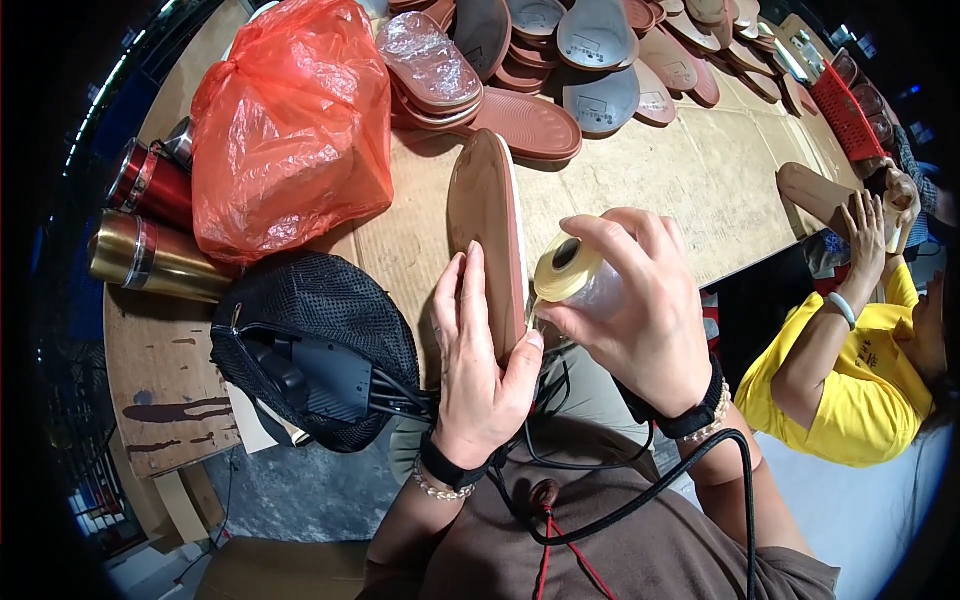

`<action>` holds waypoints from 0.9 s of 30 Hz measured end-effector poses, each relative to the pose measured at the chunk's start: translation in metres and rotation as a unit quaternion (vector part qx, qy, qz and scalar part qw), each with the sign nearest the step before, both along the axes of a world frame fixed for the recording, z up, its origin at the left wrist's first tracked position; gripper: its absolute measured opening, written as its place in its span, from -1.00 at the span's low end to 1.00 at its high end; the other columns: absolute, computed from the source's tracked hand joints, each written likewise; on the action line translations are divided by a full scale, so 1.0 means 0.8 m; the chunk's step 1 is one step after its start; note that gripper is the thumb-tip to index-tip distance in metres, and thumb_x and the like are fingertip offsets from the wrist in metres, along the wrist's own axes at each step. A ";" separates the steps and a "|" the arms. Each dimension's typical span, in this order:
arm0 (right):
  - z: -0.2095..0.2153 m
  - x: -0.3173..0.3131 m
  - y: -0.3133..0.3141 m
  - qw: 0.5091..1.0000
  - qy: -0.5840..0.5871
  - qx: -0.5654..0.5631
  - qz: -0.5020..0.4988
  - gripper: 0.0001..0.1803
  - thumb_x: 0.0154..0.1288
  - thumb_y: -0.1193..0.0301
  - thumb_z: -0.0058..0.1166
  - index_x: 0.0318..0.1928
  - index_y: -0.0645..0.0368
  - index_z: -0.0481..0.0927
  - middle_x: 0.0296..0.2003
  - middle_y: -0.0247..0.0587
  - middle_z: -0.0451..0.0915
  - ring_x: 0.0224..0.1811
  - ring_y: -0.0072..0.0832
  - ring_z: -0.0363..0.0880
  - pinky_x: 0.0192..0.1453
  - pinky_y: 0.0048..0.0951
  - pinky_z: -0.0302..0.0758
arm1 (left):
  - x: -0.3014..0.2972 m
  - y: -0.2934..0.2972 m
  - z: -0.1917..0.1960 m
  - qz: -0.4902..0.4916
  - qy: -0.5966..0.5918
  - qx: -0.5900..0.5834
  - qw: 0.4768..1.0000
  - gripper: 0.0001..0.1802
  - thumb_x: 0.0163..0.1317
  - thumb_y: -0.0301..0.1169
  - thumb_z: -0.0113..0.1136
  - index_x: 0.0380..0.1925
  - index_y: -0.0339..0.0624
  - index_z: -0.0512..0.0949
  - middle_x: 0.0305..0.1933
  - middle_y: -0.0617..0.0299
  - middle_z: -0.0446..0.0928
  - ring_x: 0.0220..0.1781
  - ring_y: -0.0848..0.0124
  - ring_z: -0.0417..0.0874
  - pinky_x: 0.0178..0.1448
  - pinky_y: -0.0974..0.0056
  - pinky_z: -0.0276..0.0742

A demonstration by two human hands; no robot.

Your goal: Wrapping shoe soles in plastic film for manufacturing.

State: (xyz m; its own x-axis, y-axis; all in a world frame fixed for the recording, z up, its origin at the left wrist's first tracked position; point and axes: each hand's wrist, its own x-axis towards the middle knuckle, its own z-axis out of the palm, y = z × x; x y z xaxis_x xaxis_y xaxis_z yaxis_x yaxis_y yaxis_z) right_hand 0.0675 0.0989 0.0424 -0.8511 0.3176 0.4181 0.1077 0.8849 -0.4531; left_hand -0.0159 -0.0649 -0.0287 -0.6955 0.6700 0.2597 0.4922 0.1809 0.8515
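A brown shoe sole (480, 195) with a white-and-reddish edge stands tilted on its side in front of me. My left hand (475, 380) grips its near end, fingers laid along the brown face and thumb at the edge. Just right of the sole, my right hand (650, 310) is wrapped round a small roll of clear film (570, 272) with a yellowish end and a dark core. A strip from the roll seems to meet the sole's edge near my left thumb. Farther off lies a sole wrapped in clear film (428, 62) on a stack.
Several more soles (598, 95) are piled along the far side. On the left are a red plastic bag (290, 130), metal flasks (160, 250) and a black mesh bag (330, 330) with cables. At right, a person in yellow (850, 370) handles another sole (815, 195) near a red basket (845, 110).
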 end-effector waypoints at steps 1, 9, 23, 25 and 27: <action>0.000 -0.001 -0.001 1.000 0.004 0.004 -0.003 -0.27 -0.14 0.44 0.58 0.16 0.06 0.61 0.00 -0.03 0.52 0.02 -0.04 0.48 0.17 -0.10 0.46 | 0.001 0.000 0.001 0.000 0.004 -0.001 1.000 -0.03 0.29 -0.36 0.23 0.61 -0.41 -0.02 0.57 -0.44 0.00 0.57 -0.28 0.15 0.64 -0.14 0.08; 0.003 -0.008 -0.007 0.999 -0.008 0.031 -0.018 -0.29 -0.15 0.42 0.59 0.13 0.06 0.62 -0.02 -0.03 0.54 0.02 -0.05 0.49 0.14 -0.11 0.47 | 0.003 0.001 0.001 0.002 0.024 -0.008 1.000 -0.02 0.26 -0.40 0.23 0.61 -0.41 -0.03 0.57 -0.45 -0.02 0.56 -0.29 0.15 0.64 -0.14 0.10; 0.006 -0.010 -0.010 0.997 -0.045 0.019 -0.051 -0.32 -0.16 0.40 0.61 0.08 0.13 0.66 -0.03 -0.02 0.60 0.02 -0.05 0.53 0.18 -0.13 0.48 | 0.005 0.004 0.004 0.009 0.021 -0.025 0.999 -0.04 0.26 -0.42 0.19 0.60 -0.44 -0.03 0.57 -0.45 -0.03 0.56 -0.29 0.15 0.64 -0.13 0.11; 0.003 -0.011 -0.009 0.998 -0.038 0.020 -0.044 -0.33 -0.15 0.40 0.60 0.07 0.12 0.65 -0.04 -0.01 0.59 0.01 -0.04 0.52 0.15 -0.12 0.48 | 0.005 0.004 0.004 0.010 0.017 -0.025 0.999 -0.05 0.28 -0.40 0.20 0.60 -0.43 -0.02 0.56 -0.45 -0.02 0.56 -0.29 0.15 0.63 -0.13 0.11; 0.000 -0.011 -0.007 0.999 -0.031 0.019 -0.037 -0.34 -0.15 0.41 0.59 0.06 0.12 0.63 -0.05 0.00 0.57 0.00 -0.03 0.51 0.12 -0.10 0.48 | 0.004 0.004 0.004 0.012 0.013 -0.025 1.000 -0.06 0.31 -0.38 0.20 0.60 -0.42 -0.02 0.56 -0.44 -0.02 0.56 -0.29 0.15 0.63 -0.13 0.11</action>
State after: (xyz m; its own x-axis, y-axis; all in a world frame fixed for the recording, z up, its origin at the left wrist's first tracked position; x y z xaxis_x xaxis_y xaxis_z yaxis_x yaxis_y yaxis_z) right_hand 0.0583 0.0934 0.0423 -0.8507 0.3647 0.3786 0.1994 0.8903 -0.4095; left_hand -0.0130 -0.0618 -0.0253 -0.7052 0.6655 0.2444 0.5094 0.2359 0.8276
